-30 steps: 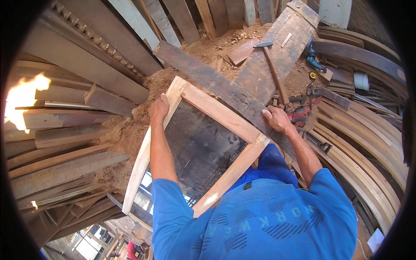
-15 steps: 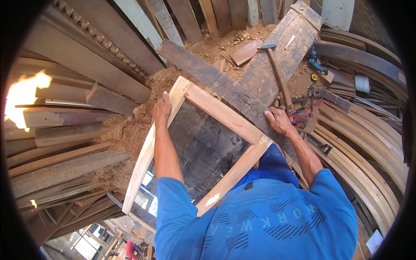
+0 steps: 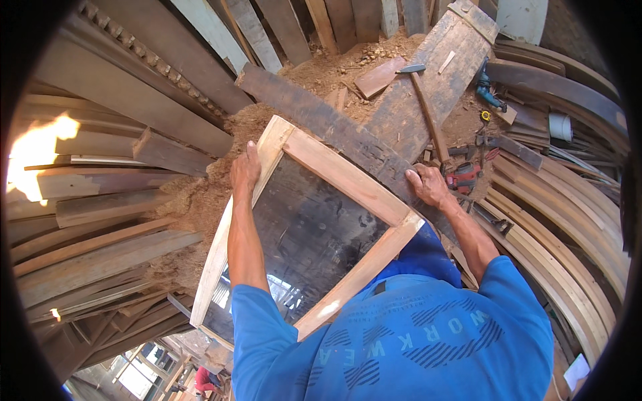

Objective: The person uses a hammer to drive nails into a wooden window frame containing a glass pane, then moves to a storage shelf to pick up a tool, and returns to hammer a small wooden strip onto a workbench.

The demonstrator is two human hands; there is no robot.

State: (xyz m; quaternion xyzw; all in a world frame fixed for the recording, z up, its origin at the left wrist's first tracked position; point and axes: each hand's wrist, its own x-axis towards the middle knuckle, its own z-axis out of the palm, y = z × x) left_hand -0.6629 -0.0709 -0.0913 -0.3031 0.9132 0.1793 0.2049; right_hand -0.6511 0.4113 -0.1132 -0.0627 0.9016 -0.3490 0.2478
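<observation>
**Left grip held the wooden frame's rail as right grip lay on a dark plank**

The left grip point(image 3: 245, 168) was clamped on the outer edge of a pale wooden frame point(image 3: 344, 175), thumb pointing ahead, the other fingers mostly hidden. The frame spread out to the right of this grip and back toward the person's body, with a dark, glossy panel point(image 3: 321, 234) inside it catching bright reflections.

The right grip point(image 3: 430, 186) lay on a dark plank point(image 3: 314, 110), just beyond the frame's nearest right-hand corner; whether it was clamped there could not be told, its fingertips being partly out of sight. Just right of this grip was a red tool point(image 3: 463, 178). Ahead of it, a hammer point(image 3: 428, 113) lay across a wide, worn board point(image 3: 465, 40). Farther ahead and to its right were a yellow tape measure point(image 3: 485, 116) and a teal power tool point(image 3: 487, 92). Left of the left grip, wood shavings point(image 3: 184, 207) covered the ground beside stacked boards point(image 3: 110, 264).
</observation>
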